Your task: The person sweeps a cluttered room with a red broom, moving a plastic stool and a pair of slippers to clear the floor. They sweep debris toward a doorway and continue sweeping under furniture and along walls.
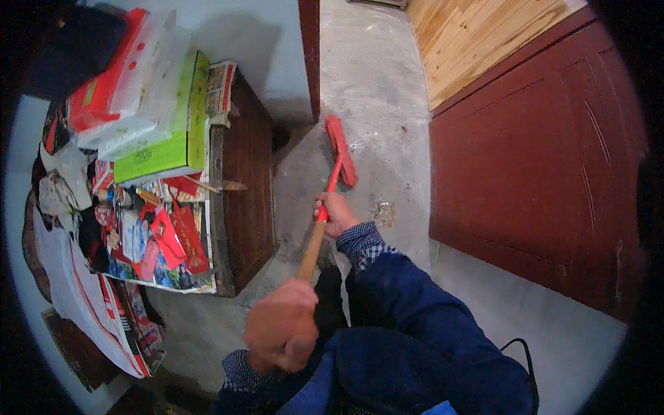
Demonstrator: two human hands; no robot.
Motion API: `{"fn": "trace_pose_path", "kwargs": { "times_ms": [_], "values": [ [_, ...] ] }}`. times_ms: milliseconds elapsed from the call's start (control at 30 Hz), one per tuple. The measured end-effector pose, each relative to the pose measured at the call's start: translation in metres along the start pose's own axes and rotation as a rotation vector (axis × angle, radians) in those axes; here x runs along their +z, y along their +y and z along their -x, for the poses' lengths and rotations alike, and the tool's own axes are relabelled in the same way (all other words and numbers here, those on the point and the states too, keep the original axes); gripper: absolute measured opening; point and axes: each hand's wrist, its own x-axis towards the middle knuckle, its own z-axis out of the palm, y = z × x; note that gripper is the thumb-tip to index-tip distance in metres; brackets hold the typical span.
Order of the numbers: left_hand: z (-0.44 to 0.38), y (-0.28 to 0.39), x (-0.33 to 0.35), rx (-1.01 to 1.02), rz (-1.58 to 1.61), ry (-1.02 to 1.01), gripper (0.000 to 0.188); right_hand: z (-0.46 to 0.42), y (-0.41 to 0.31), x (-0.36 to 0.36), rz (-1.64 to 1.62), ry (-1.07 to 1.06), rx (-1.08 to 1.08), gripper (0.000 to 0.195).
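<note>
A broom with a red brush head (342,153) and a wooden handle (310,254) slants away from my body. The brush head is down at the grey concrete floor (376,88). My right hand (338,213) grips the lower handle, around the red socket where the wood ends. Closer to the camera, my left hand (282,327) is wrapped around the upper handle and looks slightly blurred. Its grip hides the handle's top end. A patch of pale crumbly debris (384,214) lies on the floor right of my right hand.
On the left stands a dark wooden cabinet (249,181), its top holding a green box (155,155), red packets (189,236) and papers. A dark red door (529,181) and wood panelling (472,41) border the right. A dark red door frame (309,57) rises ahead.
</note>
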Motion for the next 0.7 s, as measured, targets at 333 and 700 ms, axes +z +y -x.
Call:
{"fn": "trace_pose_path", "kwargs": {
  "times_ms": [333,700],
  "values": [
    [-0.104,-0.002,0.029,-0.001,-0.147,-0.214,0.019,-0.015,-0.001,0.054,-0.129,-0.152,0.214,0.008],
    [-0.209,-0.038,0.136,0.086,0.26,-0.549,0.034,-0.028,-0.161,-0.013,-0.371,-0.067,-0.039,0.009]
  ]
}}
